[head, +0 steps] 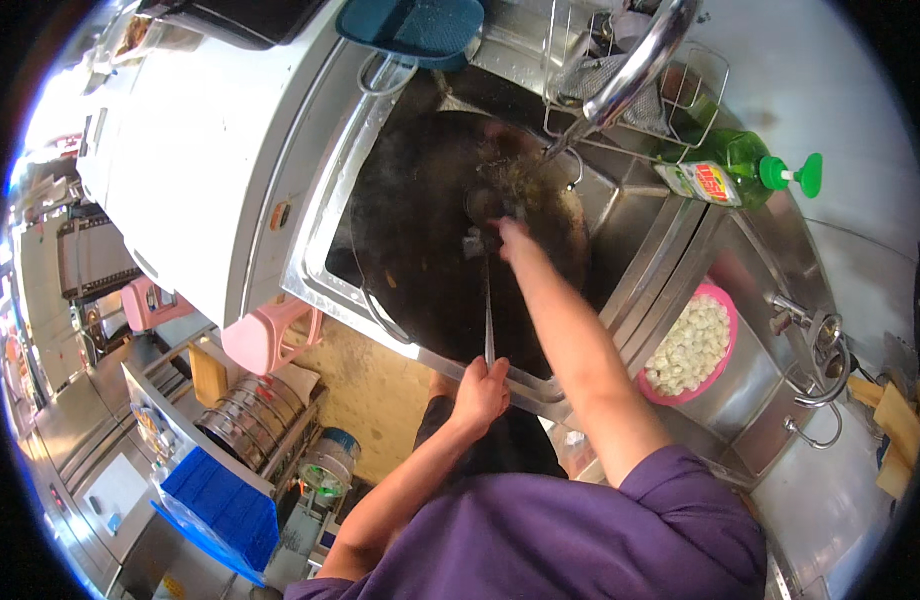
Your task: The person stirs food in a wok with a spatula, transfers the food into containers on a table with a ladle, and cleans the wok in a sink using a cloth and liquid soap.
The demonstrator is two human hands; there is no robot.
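Note:
A large dark wok [422,292] lies in a metal sink basin, with a ring handle on its near-left side and another at the far right. My left hand [481,397] is closed around the end of a long metal utensil handle [489,319], at the wok's near edge. The handle runs into the wok, where its working end is too dark and blurred to identify. Inside the wok, my right hand [514,238] reaches down beside that end. Its fingers are blurred, and whether they grip anything is unclear. Above the wok's far right side extends a metal faucet spout [640,67].
A wire rack [711,97] with cleaning items and a green pump bottle [737,161] stand at the right. A pink basin [732,330] of white pieces sits in the adjoining sink. A blue-green tray [411,30] lies at the far edge. Pink stools [265,341] stand left.

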